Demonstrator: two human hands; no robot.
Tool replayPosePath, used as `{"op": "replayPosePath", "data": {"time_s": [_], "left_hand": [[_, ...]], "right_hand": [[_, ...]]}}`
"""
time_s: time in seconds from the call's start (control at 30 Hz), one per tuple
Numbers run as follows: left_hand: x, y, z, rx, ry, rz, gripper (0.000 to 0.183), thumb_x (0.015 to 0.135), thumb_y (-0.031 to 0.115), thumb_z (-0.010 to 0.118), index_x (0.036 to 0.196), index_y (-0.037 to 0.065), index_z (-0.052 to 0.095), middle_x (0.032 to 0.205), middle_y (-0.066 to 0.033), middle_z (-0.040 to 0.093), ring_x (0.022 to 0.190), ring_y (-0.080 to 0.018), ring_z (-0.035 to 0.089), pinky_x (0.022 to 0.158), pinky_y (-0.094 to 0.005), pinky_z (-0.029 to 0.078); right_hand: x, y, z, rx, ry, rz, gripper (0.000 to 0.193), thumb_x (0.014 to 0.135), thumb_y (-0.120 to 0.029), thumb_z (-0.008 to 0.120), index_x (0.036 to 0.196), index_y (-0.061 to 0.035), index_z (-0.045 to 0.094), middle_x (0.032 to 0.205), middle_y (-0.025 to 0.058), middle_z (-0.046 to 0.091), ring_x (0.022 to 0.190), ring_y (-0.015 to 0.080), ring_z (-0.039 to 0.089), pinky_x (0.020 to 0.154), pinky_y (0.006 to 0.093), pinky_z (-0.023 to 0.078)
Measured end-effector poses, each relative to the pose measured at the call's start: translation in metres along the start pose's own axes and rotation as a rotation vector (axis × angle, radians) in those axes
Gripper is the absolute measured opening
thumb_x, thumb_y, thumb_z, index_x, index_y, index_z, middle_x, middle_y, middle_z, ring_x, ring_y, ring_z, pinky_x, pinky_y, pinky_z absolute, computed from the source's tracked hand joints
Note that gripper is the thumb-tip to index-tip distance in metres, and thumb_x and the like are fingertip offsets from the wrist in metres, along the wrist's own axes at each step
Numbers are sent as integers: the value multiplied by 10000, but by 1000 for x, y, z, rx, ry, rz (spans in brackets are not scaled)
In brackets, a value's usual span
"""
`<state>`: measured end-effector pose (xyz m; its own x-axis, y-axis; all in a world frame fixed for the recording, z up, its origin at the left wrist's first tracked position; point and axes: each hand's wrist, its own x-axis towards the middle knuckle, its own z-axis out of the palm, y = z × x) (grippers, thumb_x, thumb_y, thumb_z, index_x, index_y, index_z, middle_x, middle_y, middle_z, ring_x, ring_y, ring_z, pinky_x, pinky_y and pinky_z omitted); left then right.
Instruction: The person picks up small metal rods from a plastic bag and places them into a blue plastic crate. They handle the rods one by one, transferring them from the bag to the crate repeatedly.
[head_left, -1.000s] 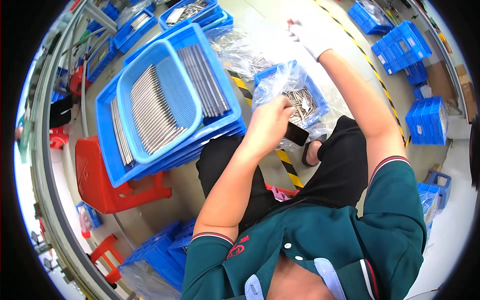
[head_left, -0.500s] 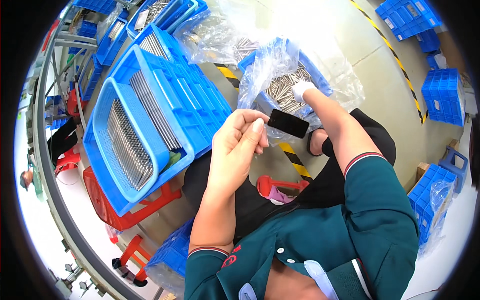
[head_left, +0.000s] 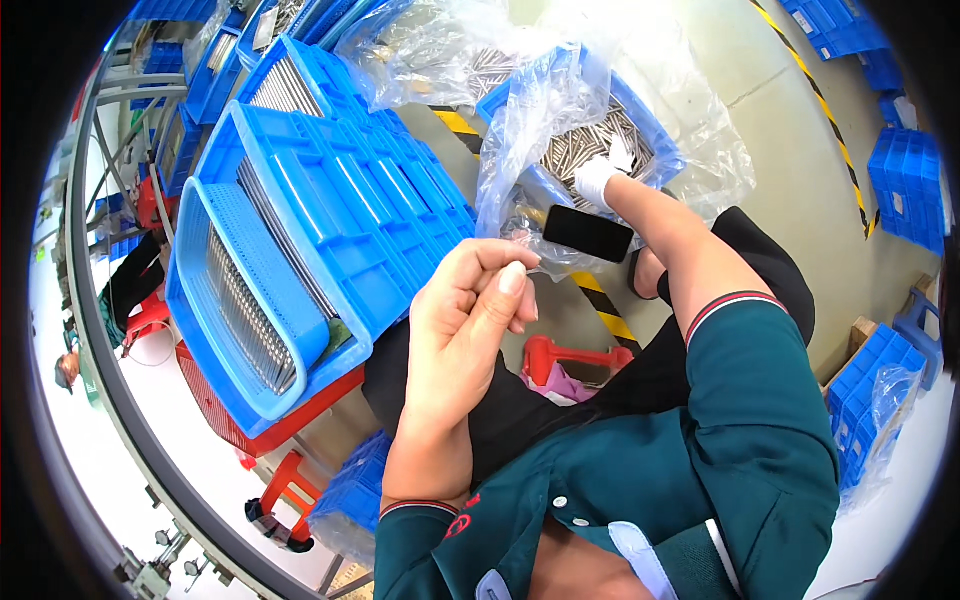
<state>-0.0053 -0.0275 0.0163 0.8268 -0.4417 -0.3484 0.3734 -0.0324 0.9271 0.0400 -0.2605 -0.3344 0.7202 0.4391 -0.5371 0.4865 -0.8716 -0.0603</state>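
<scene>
My bare left hand (head_left: 462, 335) is raised over my lap, its fingers curled and the thumb pressed against them. Whatever lies in that pinch, if anything, is hidden. My right hand (head_left: 600, 178), in a white glove, reaches into a plastic-lined blue bin (head_left: 655, 125) of loose metal pins (head_left: 572, 150). Its visible fingers are stretched out and apart over the pins, and the fingertips are partly hidden. Just below the right wrist a flat black rectangular thing (head_left: 588, 234), like a phone, shows by the near end of the bin.
At left, stacked blue crates (head_left: 330, 170) bear a light-blue basket (head_left: 205, 300) with rows of metal rods. Clear plastic sheeting (head_left: 420, 50) spreads beyond. A red stool (head_left: 560, 355) stands between my legs; more blue crates (head_left: 905, 185) line the right side.
The view has shifted slightly. My right hand's fingers look more stretched out over the pins. My left hand keeps its pinch, turned a little.
</scene>
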Motion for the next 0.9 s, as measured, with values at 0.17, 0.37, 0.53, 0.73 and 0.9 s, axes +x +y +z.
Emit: {"op": "replayPosePath", "data": {"time_s": [0.17,0.37,0.53,0.73,0.9], "left_hand": [[0,2,4,2,42,4,213,938,159,538,1002,-42,570,706,-53,562,632,-83,503,596,-206,392],[-2,1,0,5,18,21,178,947,135,523,1017,-24,565,720,-30,559,654,-67,502,601,-201,404],[-2,1,0,61,18,33,147,948,106,513,1015,-15,565,721,-15,554,656,-56,501,594,-198,410],[-2,2,1,89,4,40,143,948,103,507,1008,-14,563,719,-11,550,659,-51,498,594,-196,409],[-3,0,2,98,1,60,145,947,113,511,1005,-7,569,723,-8,554,658,-48,499,594,-195,409]], "right_hand": [[8,6,28,162,80,-17,149,699,-103,586,742,-24,704,744,173,673,680,316,666,616,396,526],[11,0,34,173,147,-3,156,707,-112,576,739,-35,707,722,169,670,658,312,664,596,394,523],[11,-13,17,-131,-104,4,174,719,-167,597,801,-96,733,771,134,689,686,277,678,586,366,522],[5,-7,12,-100,-172,-41,187,728,-203,600,831,-135,741,814,95,702,721,272,678,618,359,520],[-2,1,3,-81,-74,-101,187,736,-166,583,833,-130,738,809,90,701,742,276,677,642,364,519]]}}
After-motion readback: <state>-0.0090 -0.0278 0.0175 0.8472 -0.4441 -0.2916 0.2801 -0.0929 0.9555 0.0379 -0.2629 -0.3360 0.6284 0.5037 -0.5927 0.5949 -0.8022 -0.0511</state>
